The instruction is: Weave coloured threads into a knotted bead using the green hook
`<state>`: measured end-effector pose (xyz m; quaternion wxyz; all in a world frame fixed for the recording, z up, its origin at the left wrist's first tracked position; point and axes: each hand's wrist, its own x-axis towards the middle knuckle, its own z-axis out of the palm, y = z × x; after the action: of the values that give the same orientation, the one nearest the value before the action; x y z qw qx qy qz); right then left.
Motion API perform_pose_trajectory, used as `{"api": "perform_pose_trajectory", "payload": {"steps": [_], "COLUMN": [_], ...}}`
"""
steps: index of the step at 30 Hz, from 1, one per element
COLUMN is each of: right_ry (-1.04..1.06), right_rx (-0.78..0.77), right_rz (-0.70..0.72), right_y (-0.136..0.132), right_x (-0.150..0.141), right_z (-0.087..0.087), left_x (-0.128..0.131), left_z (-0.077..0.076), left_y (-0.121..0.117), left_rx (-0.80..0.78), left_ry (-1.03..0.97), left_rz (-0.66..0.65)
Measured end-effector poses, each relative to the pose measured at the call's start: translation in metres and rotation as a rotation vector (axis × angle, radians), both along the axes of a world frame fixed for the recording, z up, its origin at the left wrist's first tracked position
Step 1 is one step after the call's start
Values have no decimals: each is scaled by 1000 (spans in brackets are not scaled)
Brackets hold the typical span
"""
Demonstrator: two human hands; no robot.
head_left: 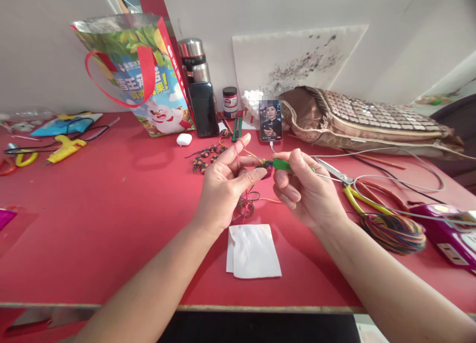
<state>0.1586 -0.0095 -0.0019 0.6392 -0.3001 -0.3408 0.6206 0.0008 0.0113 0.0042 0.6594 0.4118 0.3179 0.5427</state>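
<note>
My left hand [226, 184] pinches a small multicoloured crochet piece [266, 170] between thumb and fingers. Its index finger is raised, with a strand of pink yarn [238, 152] looped round it. A green-handled crochet hook [282, 165] lies in the closed fingers of my right hand [307, 187], and its tip meets the piece, where the stitches are too small to make out. Below my left hand hangs a loose tangle of yarn [245, 206]. Beyond that hand, several small multicoloured crocheted pieces [203, 159] rest on the red table [111, 224].
White folded tissue [256, 254] lies near me. To the right are scissors [345, 179], a wound yarn bundle [394, 234] and a purple power strip [449, 244]. A lit phone [270, 122], dark phone [203, 110], shopping bag [148, 85] and sequined bag [372, 115] stand behind; a glue gun [66, 148] lies left.
</note>
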Motion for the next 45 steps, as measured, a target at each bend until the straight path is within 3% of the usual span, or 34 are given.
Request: {"api": "perform_pose_trajectory", "payload": {"steps": [5,12,23,29,36,45], "right_ry": [-1,-62,-378,-380,-295,-266], "right_rx": [-17,67,279,269,333,259], "right_rz": [26,14,-274,-417,-278,-214], "right_y": [0,-7,-17,-23,-23,-18], "right_x": [0,-2,-20,-32,-21,-12], "right_z": [-1,1,-6,-9,-10,-10], "left_x": [0,0,7,8,-2,-9], "left_z": [0,5,4,7,15,19], "left_y": [1,-4,-14,-12,-6,-1], "left_rx": [9,70,217,38,-86,-141], "left_ry": [-5,156,323,124,-15,-53], "left_rz": [23,123,225,157,22,-27]}}
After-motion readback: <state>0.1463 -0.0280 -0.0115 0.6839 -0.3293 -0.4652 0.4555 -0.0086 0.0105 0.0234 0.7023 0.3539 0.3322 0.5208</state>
